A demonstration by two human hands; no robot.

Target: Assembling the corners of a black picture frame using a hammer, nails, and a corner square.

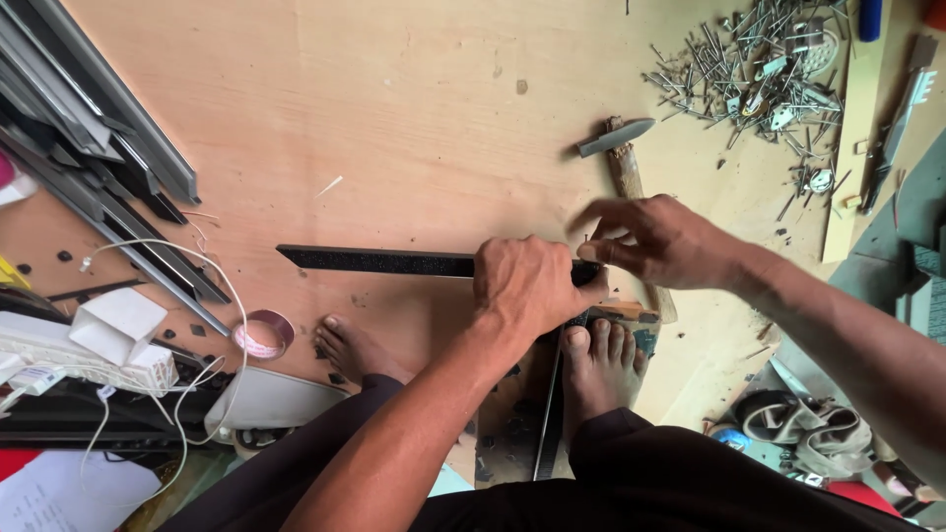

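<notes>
My left hand [527, 286] presses down on the right end of a long black strip [374, 260] that lies flat across a plywood sheet [394, 118]. My right hand [655, 239] pinches a small nail at that same end of the strip, fingers spread. A hammer [623, 158] with a wooden handle lies on the sheet just behind my right hand. My bare feet [601, 360] rest on the sheet near a second black strip [549, 424] that runs toward me.
A heap of loose nails and small metal parts [764, 69] lies at the far right. Dark metal profiles [99, 167] are stacked at the left. A roll of tape [263, 333], white cable [187, 394] and white plastic pieces [118, 325] sit at the near left.
</notes>
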